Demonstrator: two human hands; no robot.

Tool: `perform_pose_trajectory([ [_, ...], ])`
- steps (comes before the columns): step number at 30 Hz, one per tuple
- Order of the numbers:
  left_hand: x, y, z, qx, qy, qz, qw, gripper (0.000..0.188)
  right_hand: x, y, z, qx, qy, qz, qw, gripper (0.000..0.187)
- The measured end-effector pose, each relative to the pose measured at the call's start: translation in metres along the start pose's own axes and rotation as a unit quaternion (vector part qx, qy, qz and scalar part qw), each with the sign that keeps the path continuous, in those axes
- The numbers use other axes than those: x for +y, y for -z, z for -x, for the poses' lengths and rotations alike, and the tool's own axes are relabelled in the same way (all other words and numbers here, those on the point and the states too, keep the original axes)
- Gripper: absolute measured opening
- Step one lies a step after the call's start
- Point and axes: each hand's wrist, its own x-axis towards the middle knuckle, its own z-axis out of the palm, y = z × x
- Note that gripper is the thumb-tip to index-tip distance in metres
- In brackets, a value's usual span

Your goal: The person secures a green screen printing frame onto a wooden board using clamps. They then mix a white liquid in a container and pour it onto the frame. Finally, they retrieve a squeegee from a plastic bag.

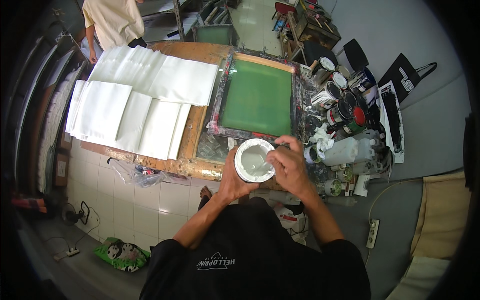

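Note:
My left hand (232,181) is wrapped round the side of a round white paint can (238,162). The can is open at the top, and pale whitish paint (251,159) coats its inside. My right hand (291,167) is at the can's right rim with its fingers curled and pinched together. A thin, pale thing seems to reach from those fingers into the can, too blurred to name. Just beyond the can, a screen-printing frame (217,107) with green mesh (257,97) lies on the worktable (197,152).
Stacks of white sheets (145,120) cover the table's left side. Several paint cans (340,107), plastic jugs (342,151) and crumpled white tissue (322,139) crowd the right. A person in a light shirt (114,22) stands at the far left. A plastic bag (132,172) hangs at the near edge.

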Motion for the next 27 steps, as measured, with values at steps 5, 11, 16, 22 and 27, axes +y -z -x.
perform_pose_trajectory([
  [5,0.013,0.023,-0.014,-0.071,0.052,0.063,0.994,0.108,-0.016,-0.028,-0.021,0.011,-0.013,-0.041,0.999,0.009],
  [11,-0.005,0.044,-0.009,-0.082,0.011,-0.01,0.996,0.107,-0.012,-0.037,-0.033,0.026,0.019,0.005,0.999,0.007],
  [16,-0.002,0.06,-0.016,-0.063,0.002,0.007,0.998,0.092,-0.039,-0.045,-0.021,0.017,-0.037,-0.025,0.999,0.003],
  [22,0.004,0.077,-0.033,-0.116,0.02,0.043,0.992,0.095,-0.033,-0.062,-0.031,0.101,-0.046,0.028,0.993,0.001],
  [27,0.006,0.078,-0.028,-0.046,0.0,0.022,0.999,0.079,-0.038,-0.051,-0.035,0.073,-0.049,0.05,0.995,0.005],
])
